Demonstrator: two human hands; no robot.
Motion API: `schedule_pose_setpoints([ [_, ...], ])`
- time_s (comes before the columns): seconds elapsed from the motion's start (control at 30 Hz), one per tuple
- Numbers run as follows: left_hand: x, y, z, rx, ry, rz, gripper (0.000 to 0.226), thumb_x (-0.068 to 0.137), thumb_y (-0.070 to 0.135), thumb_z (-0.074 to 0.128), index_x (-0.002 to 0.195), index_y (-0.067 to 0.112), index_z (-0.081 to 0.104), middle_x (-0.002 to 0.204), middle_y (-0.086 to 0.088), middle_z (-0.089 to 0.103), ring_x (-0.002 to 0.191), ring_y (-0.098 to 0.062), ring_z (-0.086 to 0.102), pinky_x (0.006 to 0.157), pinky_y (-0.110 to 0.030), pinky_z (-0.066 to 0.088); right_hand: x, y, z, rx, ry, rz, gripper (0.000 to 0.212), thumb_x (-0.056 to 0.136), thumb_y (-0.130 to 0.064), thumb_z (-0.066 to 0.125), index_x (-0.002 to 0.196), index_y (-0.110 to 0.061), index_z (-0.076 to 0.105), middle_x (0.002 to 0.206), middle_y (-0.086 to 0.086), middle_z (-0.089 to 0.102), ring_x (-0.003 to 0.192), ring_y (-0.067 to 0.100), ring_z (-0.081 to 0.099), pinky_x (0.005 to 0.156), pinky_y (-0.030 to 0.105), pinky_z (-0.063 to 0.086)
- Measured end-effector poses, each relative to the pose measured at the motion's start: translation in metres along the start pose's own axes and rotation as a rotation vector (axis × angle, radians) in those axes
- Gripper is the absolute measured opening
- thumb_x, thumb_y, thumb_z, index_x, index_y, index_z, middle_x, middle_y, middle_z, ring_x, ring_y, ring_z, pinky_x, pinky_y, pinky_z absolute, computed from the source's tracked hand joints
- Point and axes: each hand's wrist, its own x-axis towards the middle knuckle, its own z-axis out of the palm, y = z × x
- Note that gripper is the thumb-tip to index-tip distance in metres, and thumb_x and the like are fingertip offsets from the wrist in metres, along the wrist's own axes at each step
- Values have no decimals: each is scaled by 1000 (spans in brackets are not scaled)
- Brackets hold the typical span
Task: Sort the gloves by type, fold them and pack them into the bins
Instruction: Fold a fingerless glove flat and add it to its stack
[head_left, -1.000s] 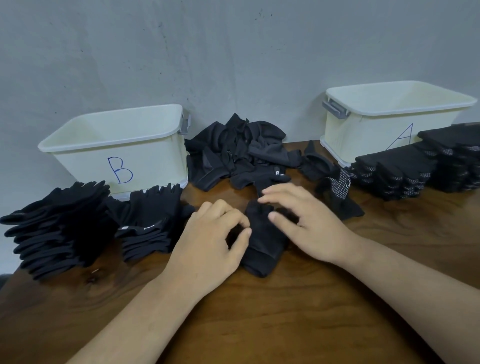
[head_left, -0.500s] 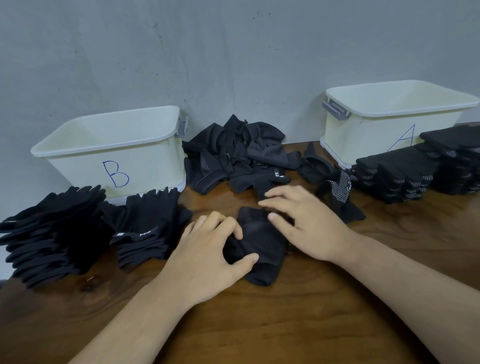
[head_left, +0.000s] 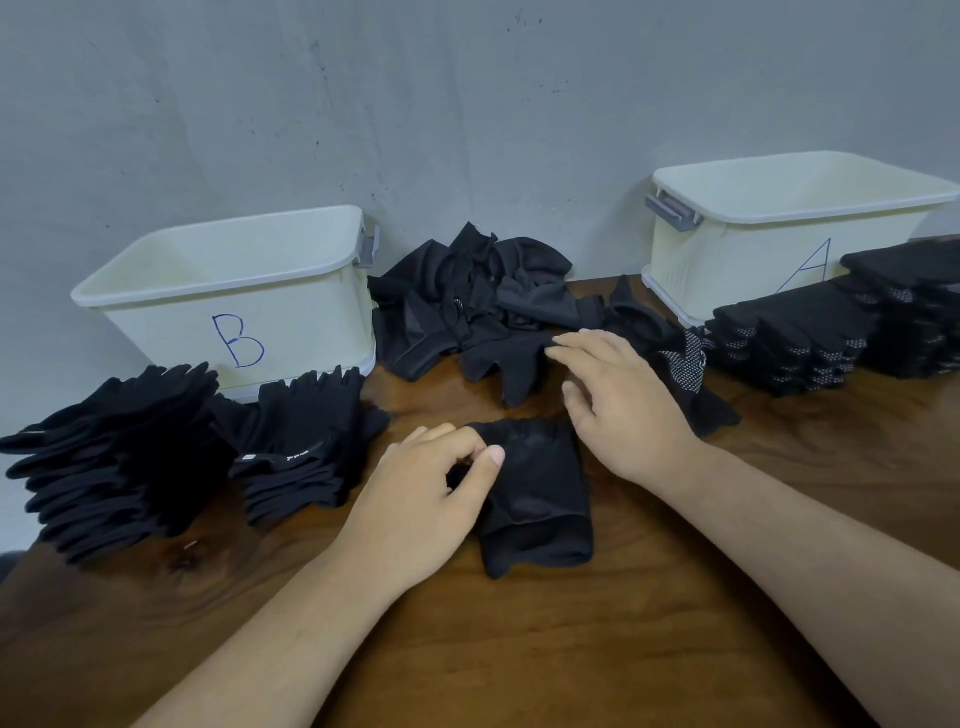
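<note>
While left hand pinches the folded glove on the table between bin B and bin A, right hand is loose-fingered, empty, near the unsorted pile

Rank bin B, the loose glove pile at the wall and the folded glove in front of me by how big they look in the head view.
Largest: bin B.
Next: loose glove pile, somewhat smaller.
Smallest: folded glove, even though it lies nearest the camera.
</note>
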Motion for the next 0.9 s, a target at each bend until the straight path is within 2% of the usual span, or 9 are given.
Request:
schedule_pose_setpoints([
  [0.1,1,0,0,-2,-7,-8,32,105,54,48,87,33,65,88,13,61,101,-5,55,91,-37,47,-3,-10,-14,282,153,42,33,99,-18,70,132,-23,69,135,-11,63,133,8,53,114,13,34],
  [0.17,1,1,0,5,-14,1,29,102,55,53,84,35,65,89,13,61,102,-5,54,90,-36,47,-1,-16,-20,397,239,58,33,94,-15,77,125,-23,67,125,-12,62,122,2,58,107,18,45],
  [0.27,-2,5,-1,-29,-13,-4,32,97,61,58,79,35,66,89,14,62,100,-4,56,91,-33,45,-3,-27,-27,630,211,99,45,94,-6,76,130,-28,60,123,-11,63,118,8,66,106,34,55],
  [0.37,-2,10,-5,-66,122,-1,29,95,61,63,82,36,64,86,12,60,96,-6,57,83,-33,48,-3,-33,-40,791,176,150,60,94,-6,78,141,-35,56,121,-13,70,116,9,70,108,34,54],
  [0.43,-3,12,-9,-101,263,-4,22,94,57,67,93,37,59,91,15,56,99,-8,57,82,-25,46,0,-35,-49,835,193,170,61,92,-10,81,141,-38,57,122,-11,73,121,10,68,112,38,52],
  [0.5,-4,15,-12,-149,379,13,36,91,59,70,113,35,56,110,20,55,113,-8,56,92,-18,44,1,-39,-59,905,192,180,58,91,-13,84,137,-40,61,122,-8,76,122,13,69,108,46,55],
  [0.67,-12,31,-18,-327,438,87,69,90,48,80,148,30,48,145,18,52,141,-12,50,112,-29,44,0,-57,-77,998,122,112,49,84,-9,90,123,-32,72,109,-8,79,109,14,75,95,41,63],
  [0.8,-20,45,-23,-454,464,106,54,90,38,82,139,31,61,134,17,66,131,-9,61,107,-28,51,-4,-71,-86,1099,67,60,41,76,-5,94,109,-21,75,96,4,80,93,20,77,83,33,64],
  [0.9,-23,55,-26,-551,508,93,31,94,27,76,125,26,73,118,19,75,116,-5,70,98,-20,54,-7,-73,-85,1173,27,83,41,71,-17,99,103,-24,74,94,16,76,89,34,75,82,41,64],
])
